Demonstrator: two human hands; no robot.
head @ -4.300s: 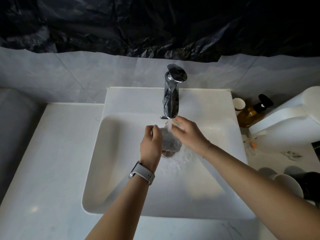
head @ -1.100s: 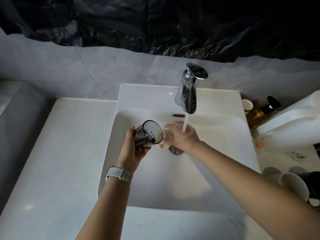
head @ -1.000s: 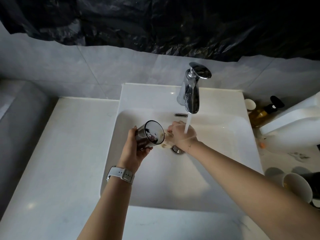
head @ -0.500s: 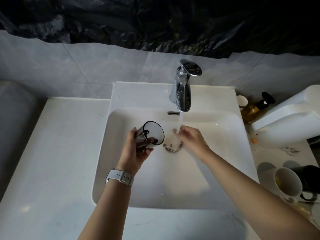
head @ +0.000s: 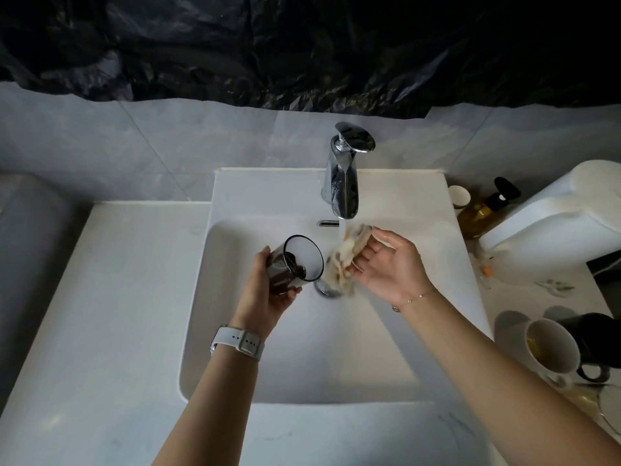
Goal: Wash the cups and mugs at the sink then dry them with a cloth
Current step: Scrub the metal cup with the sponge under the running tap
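1. Both forearms are bare, with no sleeve showing anywhere up to the bottom edge of the view.
2. Just behind the left hand (head: 265, 290), a white watch band (head: 238, 342) wraps the wrist; it looks like smooth rubber or silicone.
3. The band shows a row of small round holes and a raised loop where the strap tucks under itself. The watch face is turned away and hidden.
4. Just behind the right hand (head: 389, 264), a thin chain bracelet (head: 415, 298) circles the wrist, with a few tiny beads or charms spaced along it.
5. No rings show on the visible fingers.
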